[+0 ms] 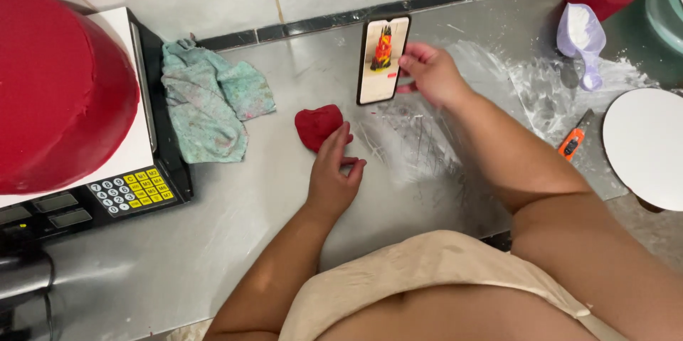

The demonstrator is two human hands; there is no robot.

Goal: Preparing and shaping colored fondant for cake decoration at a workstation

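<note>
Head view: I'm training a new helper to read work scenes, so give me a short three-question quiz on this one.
1. True or false: the left hand rests its fingers on the red lump.
2. What does the right hand touch? A) orange knife B) phone C) cloth
3. What stands on the scale?

Key:
1. True.
2. B, the phone, propped upright at the wall.
3. A large red cake on a white board. The orange knife and cloth lie untouched.
</note>
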